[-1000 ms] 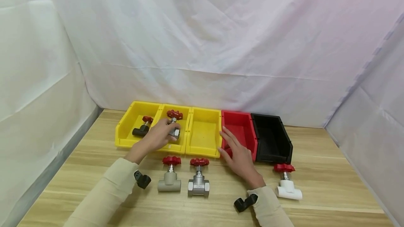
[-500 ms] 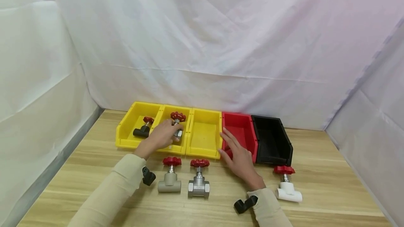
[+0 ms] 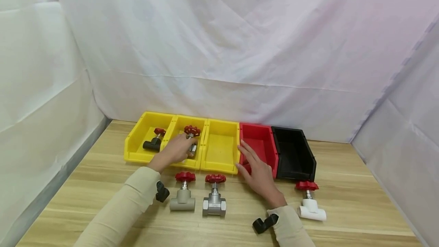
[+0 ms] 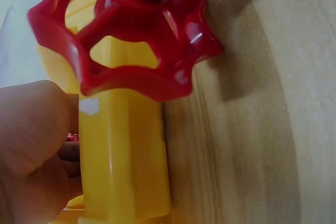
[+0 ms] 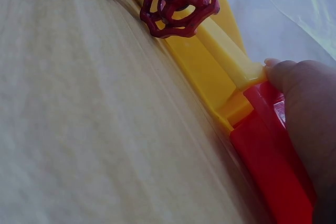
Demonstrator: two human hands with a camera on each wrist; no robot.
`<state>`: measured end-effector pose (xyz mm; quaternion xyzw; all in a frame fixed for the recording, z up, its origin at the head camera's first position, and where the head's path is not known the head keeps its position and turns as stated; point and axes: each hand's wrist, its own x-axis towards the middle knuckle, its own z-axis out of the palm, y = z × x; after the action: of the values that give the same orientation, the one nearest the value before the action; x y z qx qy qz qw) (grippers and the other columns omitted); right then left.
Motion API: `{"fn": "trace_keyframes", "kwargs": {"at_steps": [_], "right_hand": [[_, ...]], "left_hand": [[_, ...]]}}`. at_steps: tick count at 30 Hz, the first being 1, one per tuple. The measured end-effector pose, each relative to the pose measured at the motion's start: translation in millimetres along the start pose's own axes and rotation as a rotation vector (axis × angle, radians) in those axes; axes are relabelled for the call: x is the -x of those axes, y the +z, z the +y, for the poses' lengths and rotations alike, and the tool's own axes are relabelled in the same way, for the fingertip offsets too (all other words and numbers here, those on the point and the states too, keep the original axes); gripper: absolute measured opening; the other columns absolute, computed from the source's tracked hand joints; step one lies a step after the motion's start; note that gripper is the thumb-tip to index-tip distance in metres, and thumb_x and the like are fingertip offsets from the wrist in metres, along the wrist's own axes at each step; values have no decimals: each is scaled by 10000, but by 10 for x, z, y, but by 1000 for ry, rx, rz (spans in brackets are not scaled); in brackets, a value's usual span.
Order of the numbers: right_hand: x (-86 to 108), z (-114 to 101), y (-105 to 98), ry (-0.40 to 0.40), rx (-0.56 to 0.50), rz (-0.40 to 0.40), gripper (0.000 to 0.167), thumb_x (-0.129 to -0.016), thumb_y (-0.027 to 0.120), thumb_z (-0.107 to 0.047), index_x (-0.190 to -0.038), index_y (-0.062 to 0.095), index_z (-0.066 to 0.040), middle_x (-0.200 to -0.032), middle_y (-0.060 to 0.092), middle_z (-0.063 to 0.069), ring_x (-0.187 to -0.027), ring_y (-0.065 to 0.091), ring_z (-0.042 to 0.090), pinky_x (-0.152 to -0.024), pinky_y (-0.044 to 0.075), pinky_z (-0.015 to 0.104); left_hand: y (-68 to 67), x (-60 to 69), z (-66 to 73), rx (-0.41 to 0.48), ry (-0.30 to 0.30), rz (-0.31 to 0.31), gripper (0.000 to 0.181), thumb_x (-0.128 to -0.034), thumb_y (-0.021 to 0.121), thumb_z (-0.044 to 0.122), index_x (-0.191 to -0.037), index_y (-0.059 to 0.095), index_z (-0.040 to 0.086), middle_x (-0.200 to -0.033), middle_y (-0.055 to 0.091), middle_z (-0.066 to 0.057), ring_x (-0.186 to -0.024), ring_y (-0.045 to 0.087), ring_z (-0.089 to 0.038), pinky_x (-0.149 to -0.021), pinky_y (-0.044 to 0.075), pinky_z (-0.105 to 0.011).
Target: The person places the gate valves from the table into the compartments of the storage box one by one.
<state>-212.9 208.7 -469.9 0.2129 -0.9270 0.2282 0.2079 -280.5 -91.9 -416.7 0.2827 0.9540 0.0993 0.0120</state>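
Note:
In the head view my left hand (image 3: 176, 149) reaches into the second yellow bin (image 3: 196, 164) and grips a metal gate valve (image 3: 193, 149) with a red handwheel (image 3: 192, 130). The palm hides part of its body. The fingers of my right hand (image 3: 259, 175) are spread and fairly straight over the front of the red bin (image 3: 274, 163). Its thumb (image 5: 283, 72) touches the corner where the third yellow bin (image 5: 247, 74) meets the red one. In the left wrist view my left hand (image 4: 31, 145) is behind a yellow bin wall, with its fingertips hidden.
In the leftmost yellow bin (image 3: 137, 155) lies a black tee valve (image 3: 152, 143). A beige tee valve (image 3: 183, 201) and another metal valve (image 3: 214, 203) lie before the bins. A white tee valve (image 3: 311, 209) lies at right, near the black bin (image 3: 296, 174).
My left hand has shifted slightly right and toward the front of the bin, and the metal valve's handwheel has come down with it. The right hand has stayed at the red bin.

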Motion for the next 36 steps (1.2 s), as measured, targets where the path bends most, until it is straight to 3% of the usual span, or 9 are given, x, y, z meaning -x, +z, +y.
{"fn": "trace_keyframes", "kwargs": {"at_steps": [10, 28, 36], "right_hand": [[7, 15, -11, -5, 7, 10, 699, -868, 686, -393, -1478, 375, -254, -1551, 243, -112, -525, 371, 33, -425, 350, 198], [-1, 12, 4, -12, -12, 4, 696, -863, 698, -383, -1472, 388, -248, -1552, 227, -137, -513, 348, 31, -407, 340, 194], [-16, 16, -5, -27, -13, 19, 686, -868, 695, -368, -1470, 394, -238, -1550, 240, -126, -488, 319, 31, -387, 308, 199]], "left_hand": [[44, -33, 2, -2, 4, 5, 357, -865, 718, 121, -1205, 614, 87, -973, 584, -135, -868, 526, -271, -778, 483, -410], [6, 9, 23, 62, -66, -23, 352, -877, 706, 124, -1219, 626, 98, -1076, 592, -174, -958, 540, -305, -868, 483, -445], [5, -7, 23, 59, -53, -8, 358, -878, 707, 127, -1225, 627, 99, -1066, 600, -163, -962, 547, -307, -877, 485, -452]]}}
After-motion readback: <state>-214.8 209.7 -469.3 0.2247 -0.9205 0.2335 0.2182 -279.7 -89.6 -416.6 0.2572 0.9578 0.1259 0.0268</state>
